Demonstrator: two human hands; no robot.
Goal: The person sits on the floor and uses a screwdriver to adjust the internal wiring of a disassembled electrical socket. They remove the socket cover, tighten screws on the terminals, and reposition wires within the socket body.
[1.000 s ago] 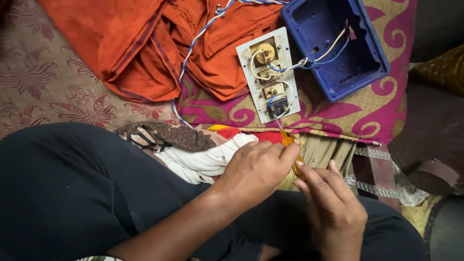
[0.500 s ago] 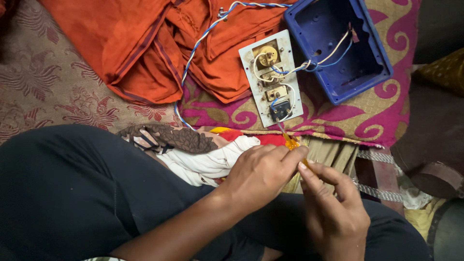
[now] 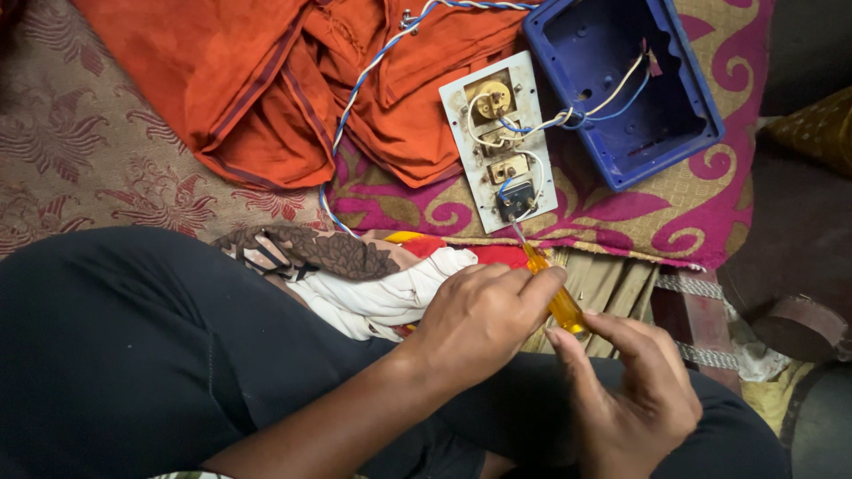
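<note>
Both my hands hold a small screwdriver with a translucent orange-yellow handle. My left hand pinches the handle from the left. My right hand grips its lower end with thumb and fingers. The thin shaft points up, with its tip at the lower edge of a white switch plate. The plate lies face down on a pink and gold patterned cloth, its brass and black fittings showing. White and blue wires run from it into an open blue plastic box.
A crumpled orange cloth lies at the top, with a twisted blue-and-white cable running over it. My black-trousered leg fills the lower left, with patterned fabric beside it. A round dark object sits at the right.
Both hands have shifted slightly right and down. More of the screwdriver handle shows now, and its tip has reached the plate's lower edge.
</note>
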